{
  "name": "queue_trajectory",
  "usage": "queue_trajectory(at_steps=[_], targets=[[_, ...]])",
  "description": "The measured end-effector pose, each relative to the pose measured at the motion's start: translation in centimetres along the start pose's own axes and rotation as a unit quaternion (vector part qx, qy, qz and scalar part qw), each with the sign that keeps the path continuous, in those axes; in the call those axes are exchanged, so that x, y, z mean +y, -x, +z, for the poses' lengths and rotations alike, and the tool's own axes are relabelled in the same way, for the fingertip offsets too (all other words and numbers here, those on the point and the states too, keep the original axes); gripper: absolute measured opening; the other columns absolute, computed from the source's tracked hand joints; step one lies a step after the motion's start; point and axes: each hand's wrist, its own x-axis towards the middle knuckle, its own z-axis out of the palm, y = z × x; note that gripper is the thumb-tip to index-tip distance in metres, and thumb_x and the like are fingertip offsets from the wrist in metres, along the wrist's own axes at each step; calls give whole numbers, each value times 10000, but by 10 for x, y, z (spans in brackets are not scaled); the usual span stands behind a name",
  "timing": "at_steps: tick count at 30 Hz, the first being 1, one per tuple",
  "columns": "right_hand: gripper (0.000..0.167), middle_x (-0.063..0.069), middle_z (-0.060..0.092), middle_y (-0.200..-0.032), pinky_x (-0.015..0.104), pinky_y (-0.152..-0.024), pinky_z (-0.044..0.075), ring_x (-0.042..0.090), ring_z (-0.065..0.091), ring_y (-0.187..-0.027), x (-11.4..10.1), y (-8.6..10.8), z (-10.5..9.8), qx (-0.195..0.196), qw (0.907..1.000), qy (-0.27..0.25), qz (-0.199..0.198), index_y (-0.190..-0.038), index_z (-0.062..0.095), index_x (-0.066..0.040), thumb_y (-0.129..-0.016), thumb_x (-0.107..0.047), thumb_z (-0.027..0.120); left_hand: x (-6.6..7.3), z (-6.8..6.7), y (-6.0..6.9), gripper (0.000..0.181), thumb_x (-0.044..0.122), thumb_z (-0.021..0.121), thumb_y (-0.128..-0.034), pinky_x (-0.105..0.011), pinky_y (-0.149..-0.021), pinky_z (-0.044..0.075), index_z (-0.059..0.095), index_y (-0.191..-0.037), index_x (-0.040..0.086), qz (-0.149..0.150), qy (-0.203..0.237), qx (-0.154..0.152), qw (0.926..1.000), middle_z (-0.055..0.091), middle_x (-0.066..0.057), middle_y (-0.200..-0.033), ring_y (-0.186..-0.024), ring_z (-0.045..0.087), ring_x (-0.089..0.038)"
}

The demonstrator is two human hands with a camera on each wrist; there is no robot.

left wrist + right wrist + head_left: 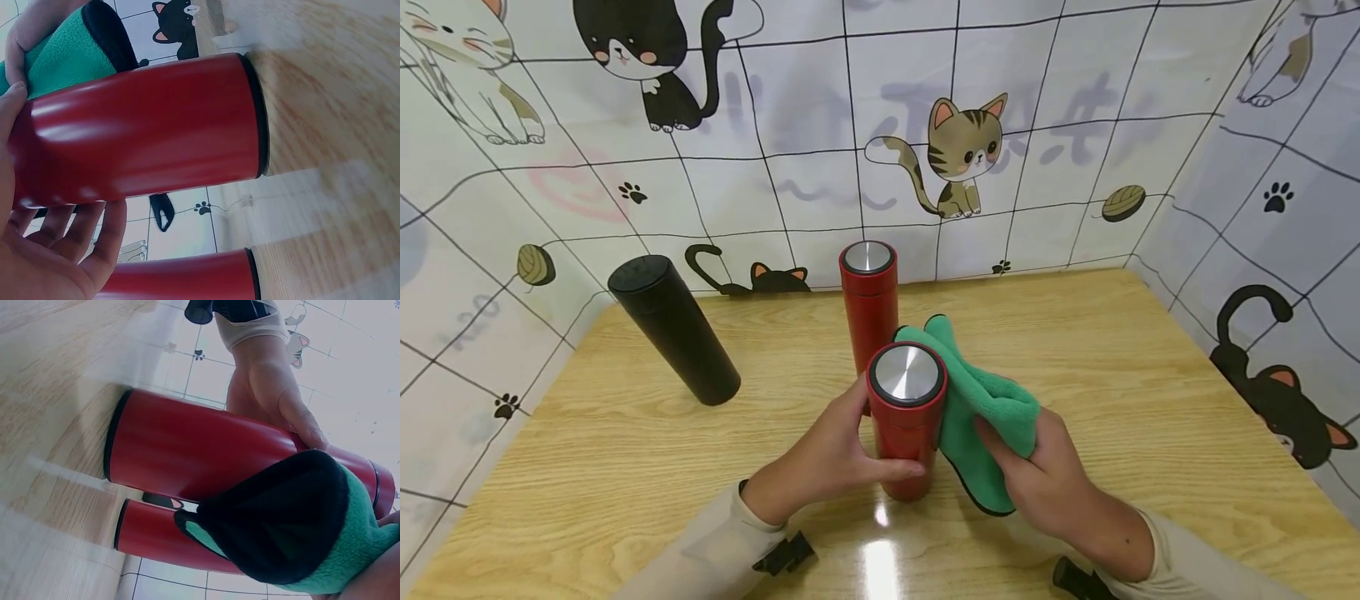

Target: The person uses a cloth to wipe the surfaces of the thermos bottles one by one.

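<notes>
A red thermos flask point(904, 442) with a shiny metal lid stands upright on the table near me. My left hand point(838, 446) grips it from the left, its thumb across the front and its fingers round the far side, as the left wrist view point(59, 244) hand also shows. In my right hand point(1045, 475) is a bunched green cloth point(988, 417) with a dark edge, touching the flask's right side. Behind the near flask stands a second red thermos flask point(868, 317), partly hidden by it. Its lower body point(169, 534) shows in the right wrist view.
A black thermos flask point(677, 333) stands on the left of the wooden table point(580, 450). White wall sheets point(805, 108) printed with cats and lines enclose the back and both sides. Dark straps with small devices point(784, 554) sit at my wrists.
</notes>
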Motion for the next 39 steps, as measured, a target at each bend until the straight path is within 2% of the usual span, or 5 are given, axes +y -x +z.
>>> queue_trajectory(at_steps=[14, 19, 25, 30, 39], targets=[[545, -19, 566, -1448, 184, -1032, 476, 59, 543, -1313, 0, 0, 0, 54, 9999, -90, -102, -1457, 495, -47, -954, 162, 471, 0, 0, 0, 892, 279, 898, -743, -328, -961, 548, 367, -1460, 288, 7, 78, -56, 10000, 542, 92, -1385, -1257, 547, -130], [546, 0, 541, -1477, 205, -1027, 487, 72, 537, -1322, -1, -1, 0, -159, 9994, -288, 102, -1487, 463, -92, -987, 125, 440, 0, 0, -1, 914, 266, 908, -730, -327, -953, 548, 363, -1462, 315, 0, 103, -35, 9999, 534, 126, -1384, -1258, 544, -115], [531, -19, 568, -1445, 186, -1023, 485, 53, 546, -1306, -2, 0, 0, 23, 9999, -33, 104, -1457, 503, -73, -968, 132, 478, -2, -1, 0, 885, 284, 894, -748, -325, -949, 552, 369, -1461, 281, 78, 88, -66, 9999, 543, 84, -1384, -1251, 553, -134], [531, 7, 523, -1495, 201, -1030, 483, 71, 528, -1331, -2, -2, -1, -254, 9987, -240, 361, -1496, 456, -123, -1006, 82, 439, -2, -1, 0, 887, 288, 891, -752, -326, -953, 549, 367, -1468, 255, 131, 30, -39, 9999, 551, 58, -1380, -1241, 559, -145], [533, -23, 537, -1480, 192, -1038, 474, 57, 526, -1329, -1, -2, -1, -143, 9994, -136, 267, -1477, 479, -94, -985, 109, 462, 1, 0, 3, 980, 247, 932, -695, -313, -961, 542, 300, -1441, 188, -221, -189, 106, 9995, 528, 96, -1376, -1235, 547, -105]])
